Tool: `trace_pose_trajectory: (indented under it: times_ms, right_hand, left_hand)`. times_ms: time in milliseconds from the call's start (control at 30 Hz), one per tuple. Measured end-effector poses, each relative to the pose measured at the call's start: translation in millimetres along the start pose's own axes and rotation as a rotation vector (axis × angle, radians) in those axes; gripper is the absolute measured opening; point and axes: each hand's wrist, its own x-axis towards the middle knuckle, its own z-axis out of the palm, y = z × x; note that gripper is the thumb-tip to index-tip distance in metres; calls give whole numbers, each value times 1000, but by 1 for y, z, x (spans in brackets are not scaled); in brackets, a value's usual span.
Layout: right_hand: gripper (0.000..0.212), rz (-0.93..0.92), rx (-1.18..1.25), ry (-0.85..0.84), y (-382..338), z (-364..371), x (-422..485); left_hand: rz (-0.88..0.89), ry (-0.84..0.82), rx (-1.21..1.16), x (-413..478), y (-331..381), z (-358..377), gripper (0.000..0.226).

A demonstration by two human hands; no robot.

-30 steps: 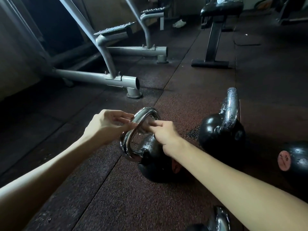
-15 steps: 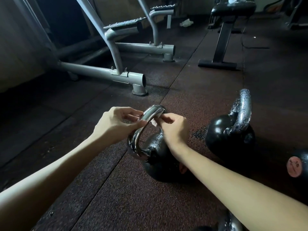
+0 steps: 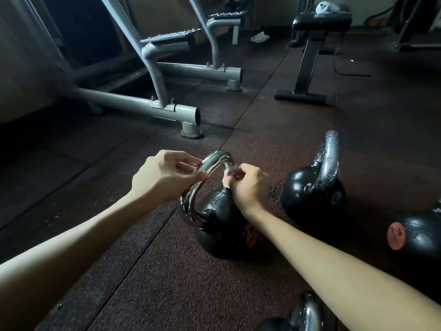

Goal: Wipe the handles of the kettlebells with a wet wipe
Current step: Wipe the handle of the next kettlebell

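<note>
Kettlebell point(image 3: 222, 225): stands on the rubber floor point(image 3: 167, 283).
Left hand point(image 3: 164, 180): pinches the chrome handle point(image 3: 216, 158) near its top.
Right hand point(image 3: 249, 187): clenched around the wet wipe point(image 3: 227, 180), pressing it to the handle's right side.

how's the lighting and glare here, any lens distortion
Head view: dim overall, the upper left nearly black; glare streaks on the chrome handle the left hand grips; the wet wipe pinched in the right hand shows only as a pale sliver; wide-angle stretch toward the lower corners.
</note>
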Motion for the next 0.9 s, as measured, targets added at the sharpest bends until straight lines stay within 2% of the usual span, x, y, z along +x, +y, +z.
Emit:
trace_pose_trajectory:
  times_ms: [133, 233, 300, 433, 500, 567, 667, 733, 833, 900]
  right_hand:
    - [15, 94, 2, -13, 16, -39, 5]
    - [14, 128, 20, -79, 25, -74, 4]
    - [12, 158, 38, -106, 28, -94, -1]
    - [14, 166, 84, -164, 30, -132, -7]
    - [14, 131, 98, -213, 30, -152, -7]
    - [15, 72, 71, -263, 29, -180, -6]
    - [18, -99, -115, -248, 32, -226, 13]
    - [18, -196, -227, -194, 36, -255, 36]
    - [15, -299, -379, -222, 39, -285, 79]
    - [13, -346, -429, -311, 38, -291, 103]
  left_hand:
    - [16, 19, 13, -6, 23, 22, 33]
    - [79, 15, 193, -10, 36, 35, 42]
    - [92, 7, 331, -15, 45, 43, 40]
    - [111, 89, 462, -18, 53, 44, 36]
    - [90, 76, 521, -18, 59, 42, 33]
    - [111, 23, 686, -26, 78, 46, 29]
    - [327, 24, 889, -25, 118, 61, 36]
    - [377, 17, 874, -14, 151, 75, 39]
    - [265, -95, 789, 13, 188, 104, 32]
    - [155, -224, 730, 27, 196, 128, 41]
